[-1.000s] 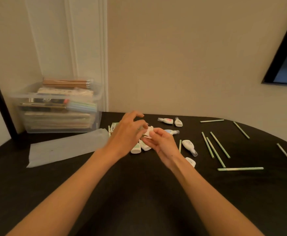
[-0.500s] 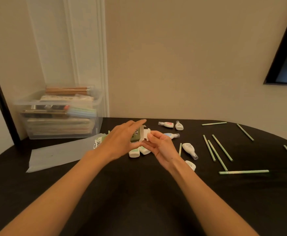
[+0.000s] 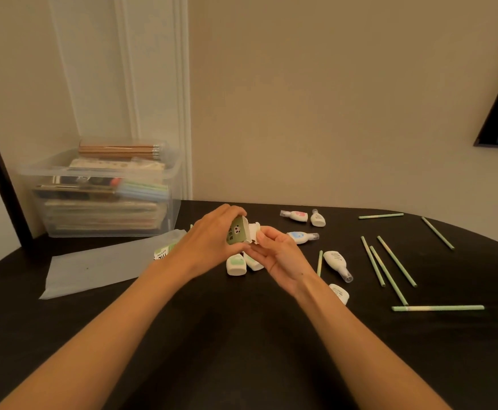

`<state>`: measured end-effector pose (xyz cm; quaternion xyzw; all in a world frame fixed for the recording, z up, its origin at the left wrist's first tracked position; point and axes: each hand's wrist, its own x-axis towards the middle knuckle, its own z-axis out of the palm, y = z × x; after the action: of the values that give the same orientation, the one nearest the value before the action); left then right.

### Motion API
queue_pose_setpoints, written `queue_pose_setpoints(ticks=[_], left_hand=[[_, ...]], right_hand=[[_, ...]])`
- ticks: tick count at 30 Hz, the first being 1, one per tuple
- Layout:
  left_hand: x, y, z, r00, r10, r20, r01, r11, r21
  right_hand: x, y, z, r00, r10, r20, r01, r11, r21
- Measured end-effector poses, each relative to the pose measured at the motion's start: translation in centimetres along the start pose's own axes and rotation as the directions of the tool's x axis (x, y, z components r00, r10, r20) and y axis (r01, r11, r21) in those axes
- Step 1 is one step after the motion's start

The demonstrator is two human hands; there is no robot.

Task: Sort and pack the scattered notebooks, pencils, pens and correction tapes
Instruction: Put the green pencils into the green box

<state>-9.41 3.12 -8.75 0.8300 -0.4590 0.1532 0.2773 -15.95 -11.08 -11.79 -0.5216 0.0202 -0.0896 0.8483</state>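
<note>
My left hand (image 3: 212, 242) grips a small green cardboard box (image 3: 237, 231) with a panda print, its open end turned to the right. My right hand (image 3: 277, 253) pinches the box's white flap (image 3: 254, 230) at that end. Two correction tapes (image 3: 236, 264) lie on the black table just under my hands. Several more correction tapes (image 3: 335, 261) lie to the right and behind. Several green pens (image 3: 438, 307) are scattered on the right side of the table.
A clear plastic bin (image 3: 99, 190) at the back left holds notebooks, with pencils (image 3: 119, 149) on top. A translucent plastic sleeve (image 3: 99, 266) lies flat in front of it. The black table (image 3: 241, 350) ends at a wall behind.
My left hand has lifted and turned the green box so its open end faces my right hand, which now pinches the flap. The view has dropped slightly.
</note>
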Motion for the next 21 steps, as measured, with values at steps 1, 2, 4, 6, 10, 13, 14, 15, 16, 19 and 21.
queue_pose_setpoints(ticks=[1,2,4,6,10,13,14,15,16,19,21], left_hand=[[0.1,-0.2,0.0,1.000,-0.016,-0.009,0.016,1.000,0.001],[0.2,-0.4,-0.1,0.999,-0.032,-0.017,0.032,0.999,0.000],[0.2,-1.0,-0.3,0.997,-0.070,-0.029,0.071,0.998,0.004],[0.3,-1.7,-0.5,0.992,-0.115,-0.051,0.117,0.992,0.036],[0.1,-4.1,-0.6,0.926,-0.322,-0.196,0.343,0.936,0.082],[-0.2,-6.8,-0.1,0.838,-0.498,-0.223,0.531,0.839,0.122],[-0.3,-7.5,0.2,0.812,-0.539,-0.223,0.573,0.808,0.137],[-0.3,-8.3,0.7,0.789,-0.575,-0.218,0.609,0.779,0.151],[-0.3,-8.8,1.2,0.771,-0.602,-0.210,0.634,0.756,0.163],[-0.2,-10.1,2.9,0.725,-0.669,-0.163,0.688,0.701,0.188],[-0.1,-10.7,3.7,0.714,-0.691,-0.117,0.697,0.683,0.220]], right_hand=[[0.3,0.1,0.1,1.000,0.000,0.009,0.000,1.000,0.008],[0.6,0.2,0.2,1.000,-0.003,0.016,0.003,1.000,0.015],[1.3,0.6,0.6,1.000,0.000,0.028,-0.001,0.999,0.036],[2.1,0.9,1.1,1.000,0.003,0.012,-0.004,0.996,0.091],[4.2,1.7,1.7,0.971,0.022,-0.239,-0.032,0.999,-0.039],[5.8,2.9,2.3,0.908,0.005,-0.419,-0.192,0.894,-0.404],[6.3,3.2,2.4,0.896,-0.062,-0.440,-0.218,0.801,-0.557],[7.0,3.7,2.5,0.893,-0.143,-0.427,-0.230,0.672,-0.704],[7.4,3.9,2.7,0.895,-0.209,-0.395,-0.235,0.532,-0.813],[9.0,4.6,3.2,0.898,-0.265,-0.352,-0.285,0.261,-0.922],[10.1,5.1,3.3,0.906,-0.269,-0.325,-0.311,0.097,-0.946]])
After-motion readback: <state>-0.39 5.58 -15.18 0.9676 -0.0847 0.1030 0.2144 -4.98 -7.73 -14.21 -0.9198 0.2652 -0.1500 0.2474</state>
